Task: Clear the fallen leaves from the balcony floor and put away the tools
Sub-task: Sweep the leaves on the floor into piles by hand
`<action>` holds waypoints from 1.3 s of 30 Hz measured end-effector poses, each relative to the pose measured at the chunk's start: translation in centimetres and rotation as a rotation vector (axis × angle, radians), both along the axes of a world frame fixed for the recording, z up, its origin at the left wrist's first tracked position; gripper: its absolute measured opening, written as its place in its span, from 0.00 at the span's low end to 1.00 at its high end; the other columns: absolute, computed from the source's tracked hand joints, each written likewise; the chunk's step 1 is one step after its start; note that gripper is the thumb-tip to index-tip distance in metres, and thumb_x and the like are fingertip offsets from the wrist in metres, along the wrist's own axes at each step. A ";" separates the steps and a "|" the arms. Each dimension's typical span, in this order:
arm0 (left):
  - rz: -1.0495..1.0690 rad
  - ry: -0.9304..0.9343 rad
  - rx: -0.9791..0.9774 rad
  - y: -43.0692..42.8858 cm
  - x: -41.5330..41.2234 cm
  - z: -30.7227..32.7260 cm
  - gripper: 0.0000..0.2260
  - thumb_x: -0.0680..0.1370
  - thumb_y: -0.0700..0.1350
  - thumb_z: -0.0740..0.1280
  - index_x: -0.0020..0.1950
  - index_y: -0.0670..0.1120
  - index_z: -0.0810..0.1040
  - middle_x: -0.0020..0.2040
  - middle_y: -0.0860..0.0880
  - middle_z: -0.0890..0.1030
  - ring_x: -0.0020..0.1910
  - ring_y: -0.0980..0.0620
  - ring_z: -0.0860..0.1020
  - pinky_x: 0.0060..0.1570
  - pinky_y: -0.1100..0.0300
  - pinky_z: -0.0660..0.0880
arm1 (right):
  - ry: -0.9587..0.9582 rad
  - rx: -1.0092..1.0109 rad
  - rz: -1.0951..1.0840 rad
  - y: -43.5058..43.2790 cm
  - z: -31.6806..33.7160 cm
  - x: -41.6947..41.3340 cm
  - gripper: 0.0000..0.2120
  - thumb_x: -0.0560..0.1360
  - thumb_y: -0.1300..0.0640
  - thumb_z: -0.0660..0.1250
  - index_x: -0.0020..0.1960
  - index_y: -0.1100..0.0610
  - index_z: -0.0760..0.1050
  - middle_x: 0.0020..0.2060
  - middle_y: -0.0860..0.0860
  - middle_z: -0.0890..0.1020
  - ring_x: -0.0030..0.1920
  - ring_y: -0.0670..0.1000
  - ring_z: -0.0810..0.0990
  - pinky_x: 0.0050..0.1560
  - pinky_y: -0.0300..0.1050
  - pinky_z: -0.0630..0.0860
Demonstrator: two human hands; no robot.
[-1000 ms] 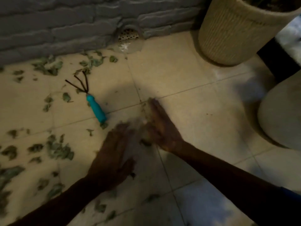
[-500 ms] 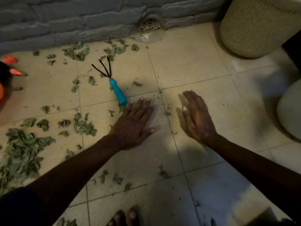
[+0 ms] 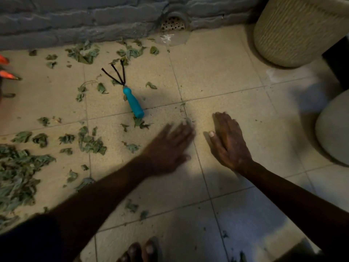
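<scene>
Floor: beige tiles, grey wall at far edge. Ribbed pot far right. Leaves: big pile at left edge, scraps scattered toward wall. Left hand: blurred, fingers straight and close together, low over tile, contact unclear. Right hand: just beside left, fingers straight and pressed together, thumb out. Rake: flat on floor, left of hands, long axis diagonal, tines toward wall, teal handle butt toward left hand, apart from it. Drain at wall base.

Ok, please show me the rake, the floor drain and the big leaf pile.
rake (image 3: 133, 103): head view, on the teal handle.
floor drain (image 3: 172, 24): head view, on the perforated grate.
leaf pile (image 3: 17, 173): head view, middle of the heap.
</scene>
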State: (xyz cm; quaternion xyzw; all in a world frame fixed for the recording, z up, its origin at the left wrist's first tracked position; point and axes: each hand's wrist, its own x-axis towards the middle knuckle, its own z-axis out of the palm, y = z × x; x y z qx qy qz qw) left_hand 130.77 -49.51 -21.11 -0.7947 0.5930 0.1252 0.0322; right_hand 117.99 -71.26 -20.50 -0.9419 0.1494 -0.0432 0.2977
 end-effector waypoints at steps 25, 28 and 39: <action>1.325 0.390 -0.343 3.3 10.4 2.7 0.20 0.78 0.63 0.70 0.39 0.47 0.82 0.31 0.50 0.79 0.30 0.51 0.79 0.34 0.57 0.78 | 0.214 -0.309 0.077 0.9 -1.6 16.8 0.49 0.79 0.26 0.47 0.83 0.60 0.37 0.83 0.59 0.42 0.83 0.58 0.39 0.82 0.60 0.40; 1.362 0.366 -0.633 4.6 9.7 3.9 0.22 0.79 0.60 0.70 0.32 0.47 0.79 0.27 0.49 0.78 0.26 0.49 0.75 0.31 0.55 0.74 | 0.198 -0.308 0.235 3.9 -1.5 19.2 0.48 0.79 0.26 0.48 0.84 0.59 0.38 0.84 0.58 0.43 0.83 0.57 0.39 0.82 0.61 0.40; 1.277 0.499 -1.099 10.3 9.7 6.0 0.18 0.82 0.53 0.70 0.40 0.41 0.85 0.32 0.41 0.83 0.25 0.54 0.75 0.28 0.61 0.73 | -0.024 -0.093 0.731 16.0 -0.6 16.8 0.38 0.83 0.35 0.55 0.84 0.54 0.49 0.84 0.53 0.51 0.83 0.51 0.44 0.83 0.55 0.45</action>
